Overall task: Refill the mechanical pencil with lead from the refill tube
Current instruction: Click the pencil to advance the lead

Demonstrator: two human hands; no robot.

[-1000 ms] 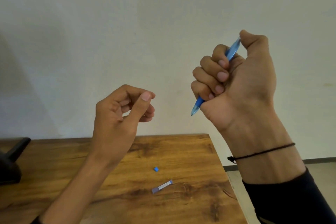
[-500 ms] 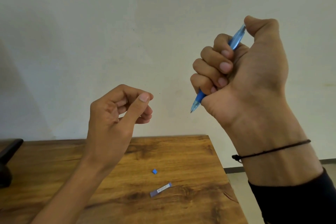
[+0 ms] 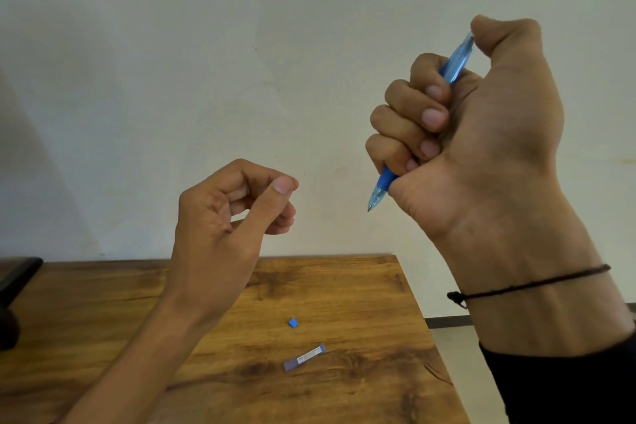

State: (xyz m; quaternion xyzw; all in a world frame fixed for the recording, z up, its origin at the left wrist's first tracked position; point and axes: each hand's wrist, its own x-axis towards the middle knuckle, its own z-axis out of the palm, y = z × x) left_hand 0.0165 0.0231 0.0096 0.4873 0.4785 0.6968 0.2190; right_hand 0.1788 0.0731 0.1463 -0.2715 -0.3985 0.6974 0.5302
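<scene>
My right hand (image 3: 481, 148) is raised at the right in a fist around a blue mechanical pencil (image 3: 380, 188), tip pointing down and left. The thumb presses on the pencil's top end. My left hand (image 3: 220, 227) hovers lower at the centre with its fingers curled and the thumb pinched against the index fingertip; I see nothing between them. On the wooden table (image 3: 344, 286) below lies the small lead refill tube (image 3: 304, 357), flat and aslant. A tiny blue cap (image 3: 293, 322) sits just beyond it. Both hands are well above the tube and cap.
A dark object (image 3: 13, 286) stands at the table's left edge, partly out of frame. The table's right edge runs down past my right wrist, with floor beyond it. A plain pale wall fills the background.
My right hand has risen with the pencil, thumb still on its top end. The left hand has hardly moved. The tube and cap lie where they were.
</scene>
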